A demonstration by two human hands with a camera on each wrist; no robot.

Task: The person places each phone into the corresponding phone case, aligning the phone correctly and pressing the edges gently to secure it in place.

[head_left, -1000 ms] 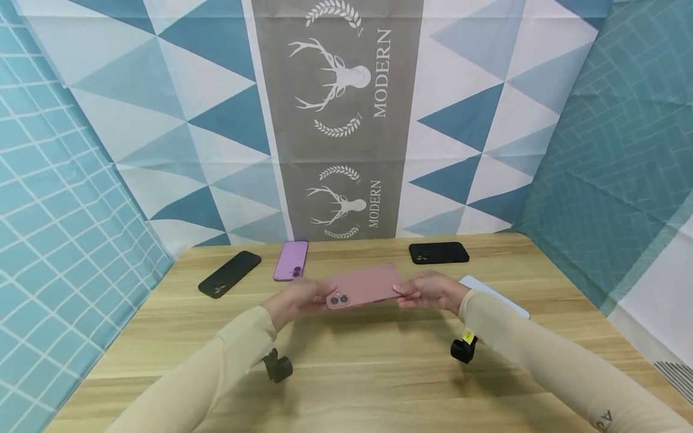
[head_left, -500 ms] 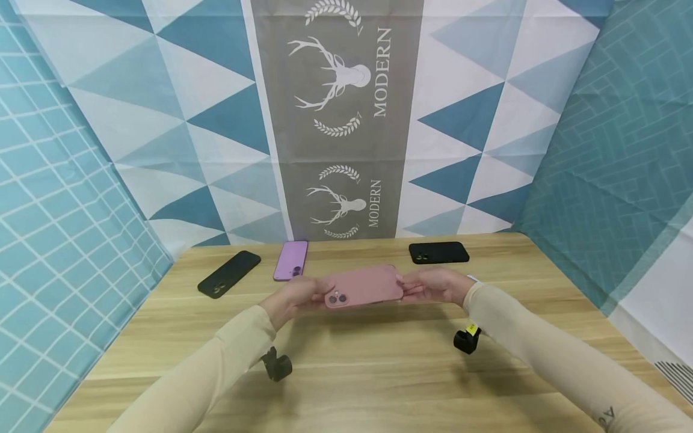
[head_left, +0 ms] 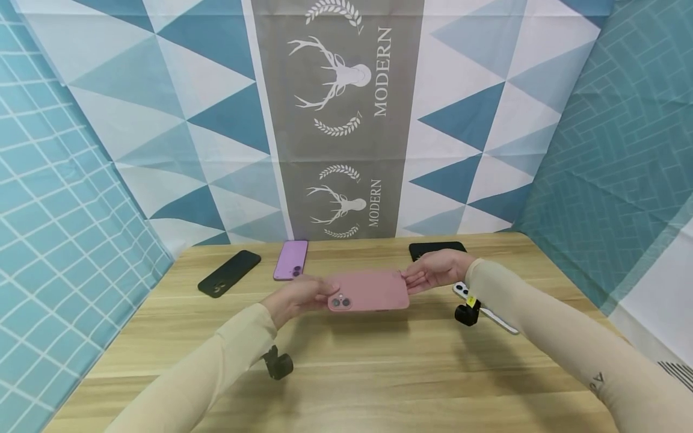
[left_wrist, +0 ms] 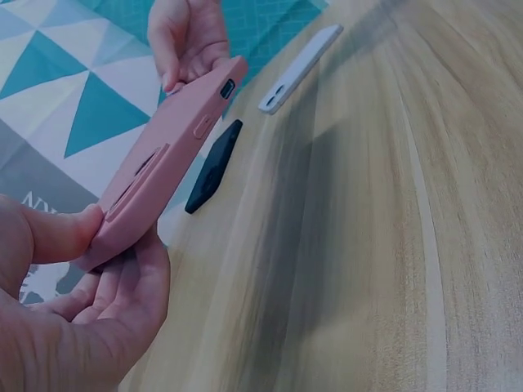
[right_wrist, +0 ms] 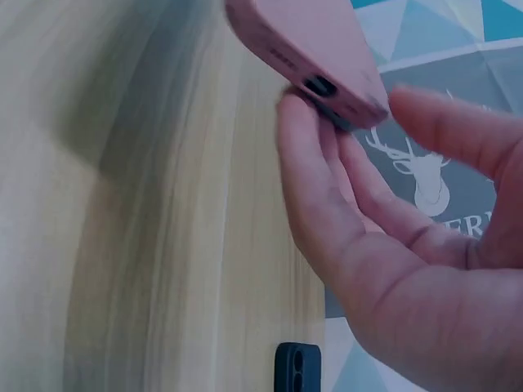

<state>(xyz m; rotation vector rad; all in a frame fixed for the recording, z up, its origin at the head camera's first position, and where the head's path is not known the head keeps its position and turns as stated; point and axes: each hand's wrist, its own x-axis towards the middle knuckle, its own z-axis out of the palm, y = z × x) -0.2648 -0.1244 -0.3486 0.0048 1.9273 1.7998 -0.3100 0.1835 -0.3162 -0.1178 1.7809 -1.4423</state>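
A phone in a pink case (head_left: 373, 291) is held above the table, its camera side facing up. My left hand (head_left: 298, 294) grips its camera end; in the left wrist view the thumb (left_wrist: 82, 233) lies on the back and the fingers curl underneath. At the other end is my right hand (head_left: 441, 267). The right wrist view shows its fingers (right_wrist: 306, 155) against the underside near the charging port, and its thumb (right_wrist: 441, 122) at the corner. A dark edge, seemingly the phone's, shows under the pink rim there.
On the wooden table (head_left: 346, 373) lie a black phone (head_left: 230, 273) at left and a purple phone (head_left: 290, 260) behind my left hand. Another black phone (head_left: 433, 248) and a white phone (head_left: 500, 322) are partly hidden by my right arm. Patterned cloth (head_left: 346, 120) hangs behind.
My right hand has shifted right and up, its fingers now at the phone's far corner. The phone's right end has tipped down and slightly right. The left hand has barely moved.
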